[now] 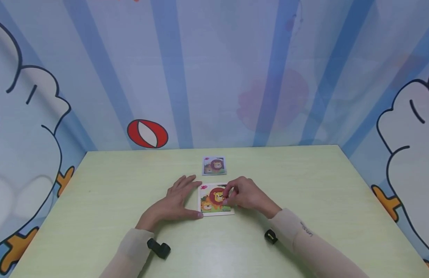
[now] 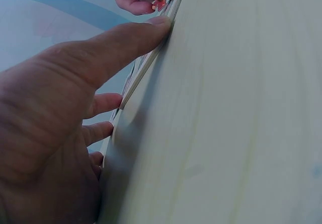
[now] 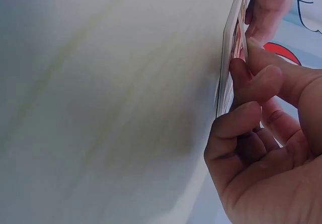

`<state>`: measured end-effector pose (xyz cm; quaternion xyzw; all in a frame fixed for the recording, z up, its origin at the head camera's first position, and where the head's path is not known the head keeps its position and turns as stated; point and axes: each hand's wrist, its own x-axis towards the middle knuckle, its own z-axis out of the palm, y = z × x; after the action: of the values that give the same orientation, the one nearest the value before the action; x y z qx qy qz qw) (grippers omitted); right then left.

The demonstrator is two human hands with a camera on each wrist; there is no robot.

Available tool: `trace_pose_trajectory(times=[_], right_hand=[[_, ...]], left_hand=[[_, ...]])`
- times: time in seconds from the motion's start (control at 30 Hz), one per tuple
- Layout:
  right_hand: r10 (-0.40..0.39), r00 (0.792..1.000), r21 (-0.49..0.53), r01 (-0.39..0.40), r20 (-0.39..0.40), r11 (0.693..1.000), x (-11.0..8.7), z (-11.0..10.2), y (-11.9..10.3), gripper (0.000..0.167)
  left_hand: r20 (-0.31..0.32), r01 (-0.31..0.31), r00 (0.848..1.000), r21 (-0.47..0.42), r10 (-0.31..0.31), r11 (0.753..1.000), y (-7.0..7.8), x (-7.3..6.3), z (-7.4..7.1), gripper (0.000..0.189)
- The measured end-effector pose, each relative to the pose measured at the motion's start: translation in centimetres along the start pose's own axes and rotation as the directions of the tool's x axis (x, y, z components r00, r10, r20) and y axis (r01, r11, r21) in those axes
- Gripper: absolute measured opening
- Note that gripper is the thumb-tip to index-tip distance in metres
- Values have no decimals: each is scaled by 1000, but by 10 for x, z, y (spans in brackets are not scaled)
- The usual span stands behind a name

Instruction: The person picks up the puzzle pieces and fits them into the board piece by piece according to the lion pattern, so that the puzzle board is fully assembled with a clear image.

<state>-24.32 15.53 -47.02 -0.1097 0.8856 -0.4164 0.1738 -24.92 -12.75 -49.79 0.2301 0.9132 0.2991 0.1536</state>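
Note:
A white-framed lion picture puzzle point(image 1: 211, 202) lies flat on the table. My left hand point(image 1: 178, 200) is spread at its left side, with the thumb on the lower left corner and the forefinger at the upper left one. In the left wrist view the left thumb point(image 2: 133, 35) presses on the board's thin edge. Over the puzzle's right part, my right hand point(image 1: 247, 195) pinches a thin puzzle piece point(image 3: 244, 40) between thumb and forefinger, its other fingers curled. Those fingers partly hide the piece and the puzzle's right side in the head view.
Behind the puzzle lies a card point(image 1: 214, 166) with the same lion picture. The pale wooden table point(image 1: 124, 173) reaches back to a blue striped backdrop point(image 1: 214, 77). Dark wrist devices point(image 1: 159, 249) show below both sleeves.

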Motion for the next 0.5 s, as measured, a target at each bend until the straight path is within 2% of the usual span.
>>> trace_pose_trajectory(times=[0.2, 0.4, 0.5], right_hand=[[26, 1000, -32, -26, -18, 999, 0, 3, -4, 10], [-10, 998, -154, 0, -64, 988, 1, 6, -4, 13], [-15, 997, -184, 1, -73, 983, 1, 8, -4, 13]], left_hand=[[-3, -8, 1000, -1, 8, 1000, -1, 0, 0, 101], [-2, -6, 1000, -6, 6, 1000, 0, -1, -1, 101], [-2, -6, 1000, -7, 6, 1000, 1, -2, -2, 101]])
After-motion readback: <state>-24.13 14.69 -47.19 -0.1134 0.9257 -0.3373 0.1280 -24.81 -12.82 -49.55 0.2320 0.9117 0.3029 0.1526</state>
